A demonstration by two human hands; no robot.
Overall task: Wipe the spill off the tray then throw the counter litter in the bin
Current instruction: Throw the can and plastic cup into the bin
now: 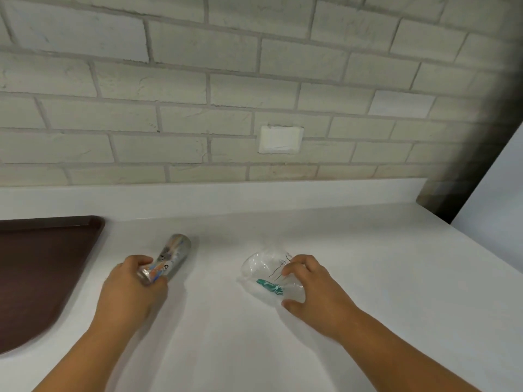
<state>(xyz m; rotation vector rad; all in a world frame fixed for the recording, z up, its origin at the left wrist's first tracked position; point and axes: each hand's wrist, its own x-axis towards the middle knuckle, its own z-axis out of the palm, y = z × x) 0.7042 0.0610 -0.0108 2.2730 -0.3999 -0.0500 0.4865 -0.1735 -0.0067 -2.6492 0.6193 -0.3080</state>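
Tray (pixel 42 264) looks wiped, so litter's being collected now: can (pixel 174 254) gripped by the left hand (pixel 131 290), plastic cup (pixel 264 274) held by the right hand (pixel 315 288), nothing binned yet.

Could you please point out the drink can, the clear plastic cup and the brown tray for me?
drink can (pixel 173 254): head view, middle of its printed side.
clear plastic cup (pixel 261 268): head view, see-through wall above the green logo.
brown tray (pixel 42 267): head view, bare part of its floor.
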